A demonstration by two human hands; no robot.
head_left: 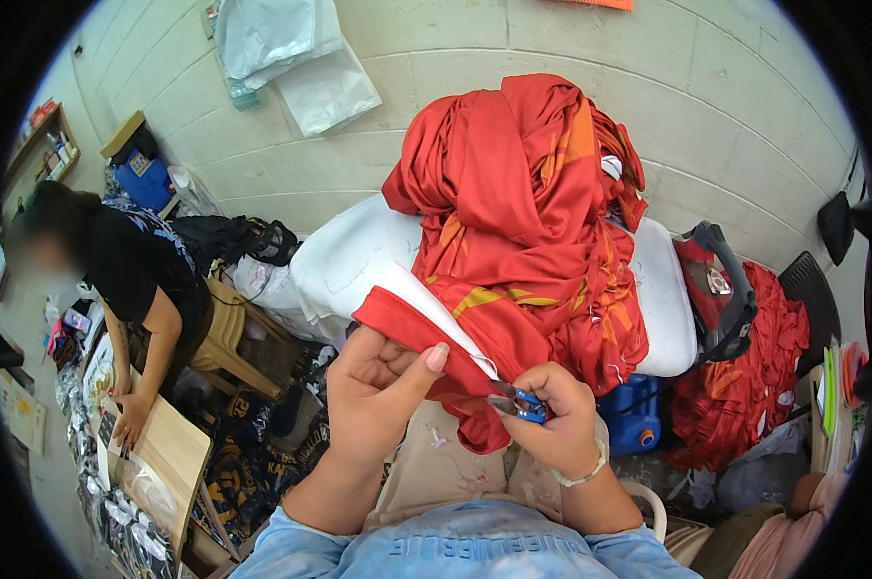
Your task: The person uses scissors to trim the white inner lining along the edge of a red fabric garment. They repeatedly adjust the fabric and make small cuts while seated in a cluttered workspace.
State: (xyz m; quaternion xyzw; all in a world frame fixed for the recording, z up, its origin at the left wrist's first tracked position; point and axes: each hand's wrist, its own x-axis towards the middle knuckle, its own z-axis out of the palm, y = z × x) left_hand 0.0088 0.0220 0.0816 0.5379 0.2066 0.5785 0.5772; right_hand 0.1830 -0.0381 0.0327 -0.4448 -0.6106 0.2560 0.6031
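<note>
My left hand (383, 381) pinches the hemmed edge of a red garment (407, 323), thumb on top and fingers beneath. A white strip (436, 314) runs along that edge. In my right hand (559, 425) is a small pair of thread snips (525, 405) with blue handles. Their blades point left and lie at the corner of the fabric, where a few pale threads show. The held edge joins a large heap of red cloth (513, 174) with orange and yellow patterns. This heap rests on a white padded surface (344, 256) in front of me.
More red cloth (740, 376) is piled at the right, beside a dark red and grey case (716, 280). A blue container (632, 415) stands below the white surface. At the left a co-worker (141, 280) leans over a wooden board (185, 473), near a tan plastic chair (225, 328).
</note>
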